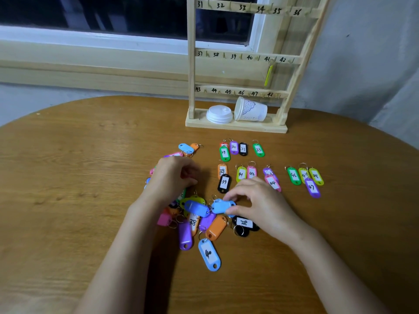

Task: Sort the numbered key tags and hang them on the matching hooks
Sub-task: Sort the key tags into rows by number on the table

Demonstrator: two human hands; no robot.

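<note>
Nearest, at lower centre, the right hand (256,200) pinches a pale blue tag (221,206) atop the jumbled pile (216,227), the left hand (174,177) curls over it with its grip hidden, and snagged rings could likely drag neighbours into the sorted rows (251,173) at mid-right.

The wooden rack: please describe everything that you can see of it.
The rack is pale wood and stands on a flat base at the table's far side. Three crossbars show, with black handwritten numbers 31 to 48 and small hooks between them; its top is cut off. One yellow tag hangs near 41. A stack of white lids and a paper cup on its side lie on the base.
</note>
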